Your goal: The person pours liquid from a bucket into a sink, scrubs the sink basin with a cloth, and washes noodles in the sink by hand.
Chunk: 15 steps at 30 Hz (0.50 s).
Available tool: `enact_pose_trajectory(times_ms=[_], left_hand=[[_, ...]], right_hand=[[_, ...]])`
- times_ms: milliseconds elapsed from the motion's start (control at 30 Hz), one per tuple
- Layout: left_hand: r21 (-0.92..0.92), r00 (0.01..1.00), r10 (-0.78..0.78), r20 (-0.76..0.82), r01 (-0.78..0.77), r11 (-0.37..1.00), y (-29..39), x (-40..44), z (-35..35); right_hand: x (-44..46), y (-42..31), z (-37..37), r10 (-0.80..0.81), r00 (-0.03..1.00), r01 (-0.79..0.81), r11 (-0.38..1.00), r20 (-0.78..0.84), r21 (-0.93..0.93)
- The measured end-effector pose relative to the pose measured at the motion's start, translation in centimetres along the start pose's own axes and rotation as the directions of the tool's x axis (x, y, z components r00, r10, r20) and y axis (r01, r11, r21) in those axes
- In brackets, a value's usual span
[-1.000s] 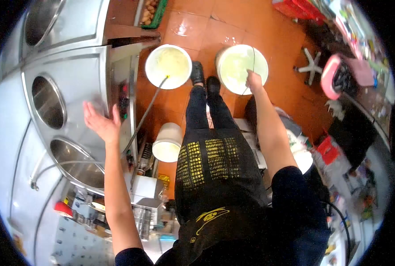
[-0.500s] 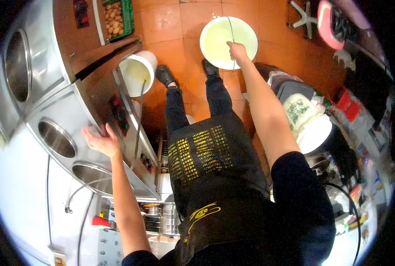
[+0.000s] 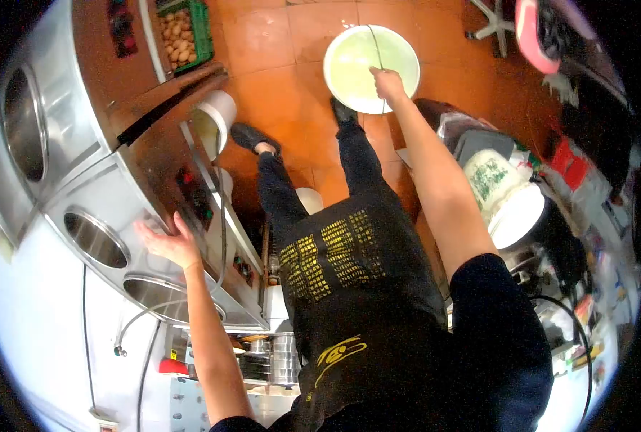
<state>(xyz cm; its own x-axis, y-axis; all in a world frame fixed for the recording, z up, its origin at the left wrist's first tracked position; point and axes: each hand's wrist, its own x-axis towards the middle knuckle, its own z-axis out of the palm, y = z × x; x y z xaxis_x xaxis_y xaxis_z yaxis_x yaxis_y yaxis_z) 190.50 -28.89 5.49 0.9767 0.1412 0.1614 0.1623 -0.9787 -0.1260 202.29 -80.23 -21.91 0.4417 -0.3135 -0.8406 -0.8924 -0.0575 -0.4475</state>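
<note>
A wide white bucket (image 3: 333, 92) of pale yellow-green liquid hangs or stands over the tiled floor, which I cannot tell apart. My right hand (image 3: 390, 84) is closed around its thin wire handle (image 3: 377, 45). Off to the left, my left hand (image 3: 171, 241) is open, fingers apart and holding nothing. It is over the steel counter (image 3: 104, 183), close to a round well (image 3: 96, 236); whether it touches the steel I cannot tell. A dark hose (image 3: 224, 237) runs down the counter's front beside this hand.
A smaller white bucket (image 3: 222, 114) stands against the counter front, near my shoe (image 3: 254, 137). Behind it is a green crate (image 3: 204, 36) of round brown items. On the right are a white tub (image 3: 493, 180) with green bits and a wheeled chair base (image 3: 495, 27).
My left foot has shifted left, toward the counter. The smaller bucket is now closer to the counter and partly hidden by it. My right hand keeps the wire handle; the left stays open.
</note>
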Motion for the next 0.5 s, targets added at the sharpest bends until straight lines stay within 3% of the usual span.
enact_pose_trajectory(times_ms=[133, 267, 400, 500], left_hand=[[-0.050, 1.000, -0.020, -0.001, 0.019, 0.999, -0.4, 0.1, -0.1], [-0.065, 0.998, -0.061, 0.025, 0.063, 0.996, -1.4, -0.1, 0.6], [-0.113, 0.994, -0.084, 0.065, 0.091, 0.989, -1.1, 0.2, 0.1], [-0.146, 0.988, -0.130, 0.078, 0.140, 0.979, -1.9, -0.1, 0.2]], right_hand=[[0.5, 0.0, 1.2, -0.007, 0.999, 0.007, 1.000, -0.042, -0.007], [-0.3, -2.4, 3.0, 0.093, 0.994, -0.085, 0.989, -0.065, 0.122], [-0.4, -2.2, 4.9, 0.154, 0.986, -0.148, 0.985, -0.061, 0.093], [-4.0, -3.5, 8.1, 0.104, 0.994, -0.104, 0.994, -0.032, 0.022]])
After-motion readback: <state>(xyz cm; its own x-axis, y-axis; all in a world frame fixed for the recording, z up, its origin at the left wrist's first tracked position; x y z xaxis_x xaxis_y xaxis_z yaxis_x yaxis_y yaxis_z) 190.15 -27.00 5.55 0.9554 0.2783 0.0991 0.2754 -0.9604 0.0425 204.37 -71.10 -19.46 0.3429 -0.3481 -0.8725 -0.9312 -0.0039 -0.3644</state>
